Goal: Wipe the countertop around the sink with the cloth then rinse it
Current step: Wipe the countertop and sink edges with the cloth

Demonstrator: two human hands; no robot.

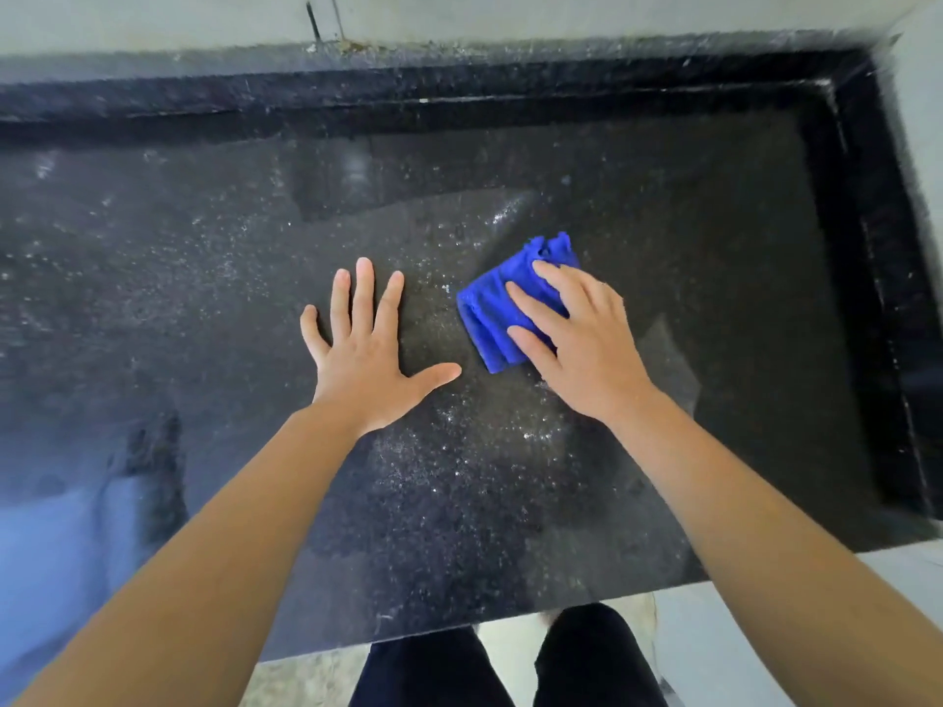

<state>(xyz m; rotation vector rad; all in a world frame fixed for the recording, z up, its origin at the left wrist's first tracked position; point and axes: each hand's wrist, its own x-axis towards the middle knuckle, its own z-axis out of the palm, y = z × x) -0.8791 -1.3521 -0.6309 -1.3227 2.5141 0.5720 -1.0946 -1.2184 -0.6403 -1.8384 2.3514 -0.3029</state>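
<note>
A folded bright blue cloth (497, 308) lies flat on the dark speckled countertop (204, 278), right of centre. My right hand (576, 344) presses down on the cloth's right half with fingers spread, covering part of it. My left hand (365, 349) rests flat on the bare stone just left of the cloth, fingers apart, thumb pointing toward the cloth, holding nothing. No sink or tap is in view.
A raised black stone rim (862, 247) borders the counter along the back and right side, against a pale wall (510, 15). The counter's front edge (510, 620) runs near my dark trousers (587, 655). Pale reflections sit on the left of the stone.
</note>
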